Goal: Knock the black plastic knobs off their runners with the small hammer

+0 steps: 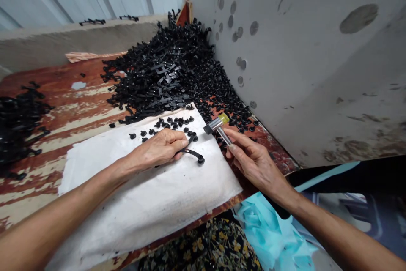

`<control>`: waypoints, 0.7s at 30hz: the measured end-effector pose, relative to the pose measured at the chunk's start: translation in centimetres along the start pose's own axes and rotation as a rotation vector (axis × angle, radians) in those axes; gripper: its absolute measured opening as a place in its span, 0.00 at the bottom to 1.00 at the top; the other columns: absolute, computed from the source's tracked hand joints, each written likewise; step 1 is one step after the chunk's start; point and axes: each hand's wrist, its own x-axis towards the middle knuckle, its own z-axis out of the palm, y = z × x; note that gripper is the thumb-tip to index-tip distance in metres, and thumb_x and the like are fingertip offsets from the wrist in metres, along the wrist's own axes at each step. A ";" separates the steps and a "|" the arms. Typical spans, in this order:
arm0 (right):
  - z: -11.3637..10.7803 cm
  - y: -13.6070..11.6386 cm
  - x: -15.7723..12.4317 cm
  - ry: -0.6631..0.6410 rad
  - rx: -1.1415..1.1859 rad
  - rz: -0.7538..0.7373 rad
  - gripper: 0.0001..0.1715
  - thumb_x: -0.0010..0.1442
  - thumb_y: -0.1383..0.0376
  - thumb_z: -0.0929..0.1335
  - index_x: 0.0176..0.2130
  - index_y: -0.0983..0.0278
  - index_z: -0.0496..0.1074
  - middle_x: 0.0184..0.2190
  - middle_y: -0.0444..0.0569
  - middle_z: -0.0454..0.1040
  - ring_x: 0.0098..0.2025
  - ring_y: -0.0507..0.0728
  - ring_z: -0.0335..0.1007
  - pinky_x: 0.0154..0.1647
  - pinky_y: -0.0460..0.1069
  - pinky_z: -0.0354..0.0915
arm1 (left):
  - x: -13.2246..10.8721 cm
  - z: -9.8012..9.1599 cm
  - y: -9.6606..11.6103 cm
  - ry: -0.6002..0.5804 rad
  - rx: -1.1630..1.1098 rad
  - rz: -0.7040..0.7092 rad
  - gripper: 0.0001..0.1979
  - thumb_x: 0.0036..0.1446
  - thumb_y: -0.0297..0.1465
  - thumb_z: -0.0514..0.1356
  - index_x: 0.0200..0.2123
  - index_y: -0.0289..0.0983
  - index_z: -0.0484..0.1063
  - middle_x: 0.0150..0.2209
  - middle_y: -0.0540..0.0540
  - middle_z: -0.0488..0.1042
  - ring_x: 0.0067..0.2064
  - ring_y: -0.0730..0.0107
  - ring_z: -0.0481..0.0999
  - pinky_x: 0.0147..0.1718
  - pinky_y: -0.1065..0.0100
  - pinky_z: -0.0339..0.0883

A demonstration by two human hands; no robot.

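Note:
My left hand rests palm down on a white cloth and pinches a thin black plastic strap that ends in a round stud. My right hand grips the metal handle of a small hammer with a black and yellow head, held just above the cloth's right edge, a short way from the strap. Several loose black studs lie on the cloth beyond my left hand.
A large heap of black straps and studs fills the back of the worn red table. A smaller black pile lies at the left. A grey stained wall stands at the right. Turquoise cloth lies below.

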 end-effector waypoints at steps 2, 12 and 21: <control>0.0 0.0 0.0 -0.006 -0.002 0.000 0.26 0.63 0.61 0.64 0.59 0.64 0.68 0.25 0.42 0.66 0.24 0.49 0.56 0.22 0.45 0.53 | 0.0 0.0 0.0 -0.004 -0.010 0.001 0.17 0.55 0.41 0.53 0.19 0.37 0.61 0.14 0.55 0.55 0.15 0.80 0.50 0.14 0.75 0.41; 0.1 0.0 0.1 -0.008 0.023 0.004 0.27 0.63 0.61 0.64 0.59 0.64 0.68 0.25 0.42 0.66 0.24 0.50 0.57 0.23 0.45 0.54 | 0.1 0.0 0.2 0.009 0.024 0.014 0.18 0.55 0.42 0.53 0.19 0.38 0.61 0.14 0.55 0.55 0.15 0.80 0.50 0.14 0.74 0.41; 0.1 0.2 0.0 -0.016 0.043 0.013 0.26 0.63 0.61 0.64 0.59 0.62 0.68 0.25 0.41 0.66 0.22 0.49 0.54 0.21 0.45 0.52 | 0.2 0.1 -0.3 0.021 0.039 0.034 0.18 0.56 0.41 0.53 0.19 0.37 0.61 0.15 0.55 0.55 0.16 0.80 0.50 0.15 0.75 0.41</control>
